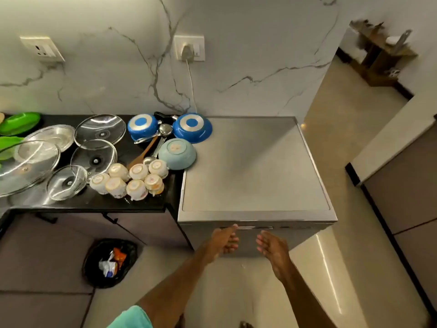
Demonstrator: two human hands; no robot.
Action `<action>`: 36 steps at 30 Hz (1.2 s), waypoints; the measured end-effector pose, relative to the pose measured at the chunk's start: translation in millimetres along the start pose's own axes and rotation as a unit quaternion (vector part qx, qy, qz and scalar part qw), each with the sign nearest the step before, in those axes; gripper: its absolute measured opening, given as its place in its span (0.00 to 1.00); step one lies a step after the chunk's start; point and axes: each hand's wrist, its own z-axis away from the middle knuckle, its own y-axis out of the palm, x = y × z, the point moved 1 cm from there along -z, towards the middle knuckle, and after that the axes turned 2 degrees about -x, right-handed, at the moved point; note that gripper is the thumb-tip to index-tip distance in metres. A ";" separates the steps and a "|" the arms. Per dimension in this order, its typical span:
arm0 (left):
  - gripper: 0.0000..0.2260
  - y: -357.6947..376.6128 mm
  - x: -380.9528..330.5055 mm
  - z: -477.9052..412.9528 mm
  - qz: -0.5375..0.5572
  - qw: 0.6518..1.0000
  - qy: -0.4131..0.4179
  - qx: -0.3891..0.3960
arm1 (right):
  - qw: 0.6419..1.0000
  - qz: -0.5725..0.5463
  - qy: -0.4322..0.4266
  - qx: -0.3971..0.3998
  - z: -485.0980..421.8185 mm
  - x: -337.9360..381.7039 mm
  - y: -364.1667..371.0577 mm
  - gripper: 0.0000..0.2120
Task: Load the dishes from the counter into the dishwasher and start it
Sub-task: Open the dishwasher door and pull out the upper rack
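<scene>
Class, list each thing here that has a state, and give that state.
Dishwasher: door shut.
Cups: upside down.
Blue pans: upside down.
Pale blue bowl: upside down.
Plug: in socket.
Left hand: fingers curled, holding nothing.
Right hand: fingers relaxed, holding nothing.

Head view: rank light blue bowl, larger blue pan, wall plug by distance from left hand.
1. light blue bowl, right edge of the counter, nearest the left hand.
2. larger blue pan, just behind the bowl.
3. wall plug, high above the pan, farthest.
</scene>
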 end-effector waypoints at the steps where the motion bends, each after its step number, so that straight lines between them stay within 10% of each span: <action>1: 0.21 10.2 3.7 -7.7 0.052 0.999 -0.009 -0.010 | 0.999 -0.023 0.019 0.011 -11.4 -1.2 -1.8 0.16; 12: 0.28 62.2 25.8 -64.8 0.375 0.923 0.006 -0.084 | 0.956 -0.268 0.108 0.056 -101.5 -19.5 -2.4 0.31; 36: 0.34 83.5 24.7 -73.3 0.395 0.909 0.050 -0.123 | 0.953 -0.291 0.037 0.071 -107.4 -36.2 -0.8 0.30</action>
